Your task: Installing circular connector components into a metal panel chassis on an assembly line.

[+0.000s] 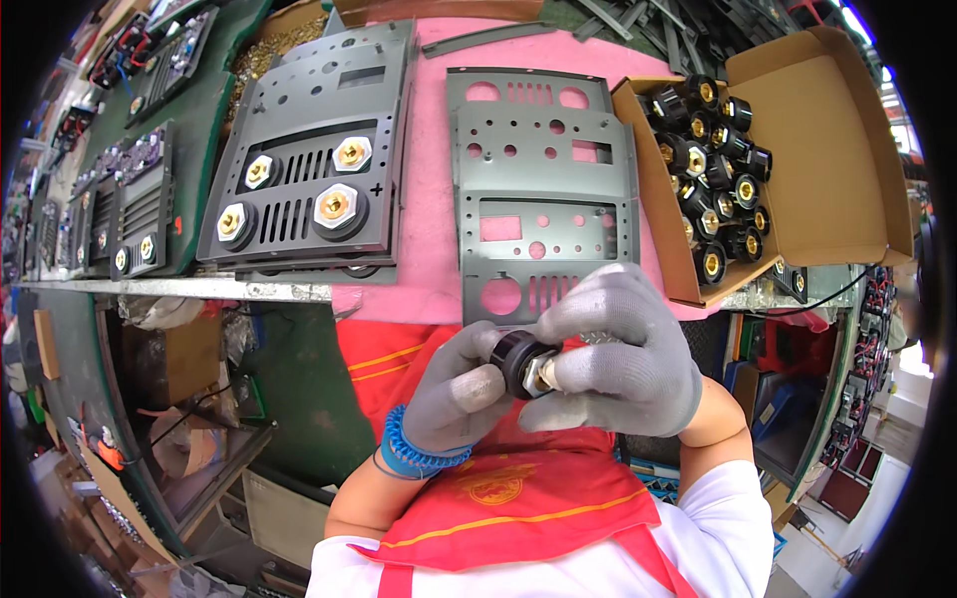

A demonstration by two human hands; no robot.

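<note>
both gloved hands meet at the lower centre of the frame around 1 black socket (522, 362) with a brass end. the left hand (454, 394) grasps the socket's black body from the left, fingers curled round it. the right hand (618, 349) closes over the brass end from the right, thumb and fingers pinched on it; the exact contact under the fingers is hidden. a blue coiled band (419, 453) circles the left wrist. below the hands lies a red apron (518, 508) over white sleeves.

just above the hands, on a pink mat (434, 199), a grey panel (543, 179) with cut-out holes lies bare. to its left, in the upper centre-left, a darker panel (309, 159) carries 4 brass-centred sockets. at the upper right an open cardboard box (827, 159) holds many black sockets with brass centres. along the far left edge more fitted panels (130, 214) lie on a green bench.
</note>
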